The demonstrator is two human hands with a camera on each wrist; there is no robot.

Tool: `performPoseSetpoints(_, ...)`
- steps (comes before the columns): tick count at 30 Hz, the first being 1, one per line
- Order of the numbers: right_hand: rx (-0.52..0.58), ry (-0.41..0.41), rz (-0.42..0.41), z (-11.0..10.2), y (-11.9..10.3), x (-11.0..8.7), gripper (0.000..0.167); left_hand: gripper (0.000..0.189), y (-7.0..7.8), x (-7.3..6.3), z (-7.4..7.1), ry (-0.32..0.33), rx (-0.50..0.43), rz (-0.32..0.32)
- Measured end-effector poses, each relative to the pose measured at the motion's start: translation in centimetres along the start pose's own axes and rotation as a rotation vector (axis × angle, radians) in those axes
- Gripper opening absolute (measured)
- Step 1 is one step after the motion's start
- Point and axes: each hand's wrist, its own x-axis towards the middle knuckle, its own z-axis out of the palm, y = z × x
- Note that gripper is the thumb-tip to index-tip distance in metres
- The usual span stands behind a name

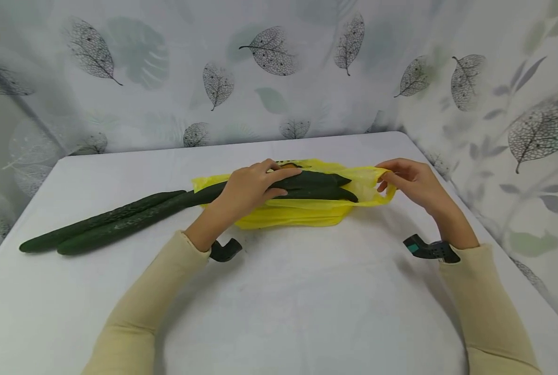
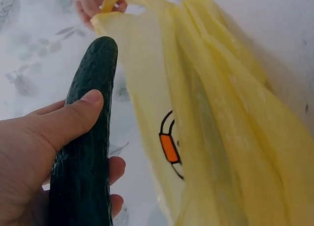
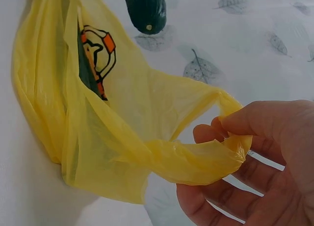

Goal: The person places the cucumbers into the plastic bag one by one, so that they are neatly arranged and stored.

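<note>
My left hand [image 1: 248, 190] grips a dark green cucumber [image 2: 86, 133], its thumb laid along the top and fingertips showing on the far side. In the head view, that cucumber lies over a yellow plastic bag [image 1: 297, 217], with another cucumber [image 1: 316, 194] close alongside it. At the bag's right end, my right hand [image 1: 412, 182] pinches the looped handle [image 3: 196, 160] between thumb and fingers, stretching it out. Through the thin plastic a dark green shape [image 3: 87, 71] shows. An orange and black print [image 3: 105, 47] marks the bag's side.
Two long cucumbers [image 1: 119, 226] lie side by side on the white table [image 1: 297, 302], stretching from the left toward the bag. Behind the table hangs a leaf-patterned cloth [image 1: 166, 67], which also covers the right side. A dark device [image 1: 431, 250] is strapped to the right wrist.
</note>
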Motion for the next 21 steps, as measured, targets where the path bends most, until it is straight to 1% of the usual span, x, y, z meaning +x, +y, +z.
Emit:
performPoseSetpoints(4,0.012,0.004,-0.002,0.0,-0.1,0.0,0.028,0.048,0.2,0.5,1.0,-0.043,-0.025,-0.020)
performPoseSetpoints(7,0.022,0.003,-0.012,0.0,-0.1,0.0,0.029,0.049,0.3,0.8,1.7,-0.060,-0.050,-0.030)
performPoseSetpoints(13,0.038,-0.001,-0.034,-0.3,-0.2,0.0,0.028,0.049,0.5,1.6,2.6,-0.086,-0.061,-0.028)
performPoseSetpoints(17,0.034,0.009,-0.013,-0.3,-0.2,-0.1,0.028,0.048,0.9,2.1,3.1,-0.095,-0.074,-0.012)
performPoseSetpoints(21,0.031,0.010,-0.005,-0.3,-0.3,-0.1,0.028,0.049,1.4,2.5,3.3,-0.079,-0.070,0.026)
